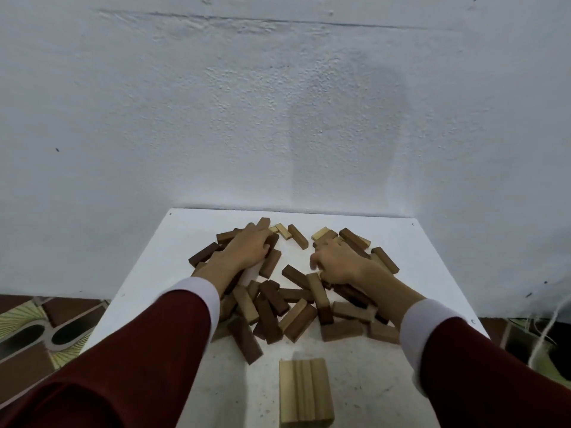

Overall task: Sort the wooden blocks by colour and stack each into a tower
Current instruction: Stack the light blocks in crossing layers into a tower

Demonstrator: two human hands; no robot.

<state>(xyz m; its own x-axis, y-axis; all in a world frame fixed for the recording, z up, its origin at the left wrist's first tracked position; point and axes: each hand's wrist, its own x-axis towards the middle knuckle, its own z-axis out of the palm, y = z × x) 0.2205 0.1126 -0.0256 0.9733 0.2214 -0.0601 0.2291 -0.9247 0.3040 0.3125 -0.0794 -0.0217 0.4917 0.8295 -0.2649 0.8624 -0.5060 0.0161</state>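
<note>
2 hands in scattered brown wooden blocks (272, 307): left hand (247, 247) grips dark block (272, 242), right hand (338, 261) curled, grip unclear; sweeping risks knocking pale block stack (306, 393).

Pale stack (306, 393) cut off by bottom edge.

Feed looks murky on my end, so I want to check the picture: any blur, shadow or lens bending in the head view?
Head view: dim, flat light; a soft shadow on the wall; right hand slightly motion-blurred at the fingers, left hand sharper; wide-angle bending splays the table edges; no glare.
</note>
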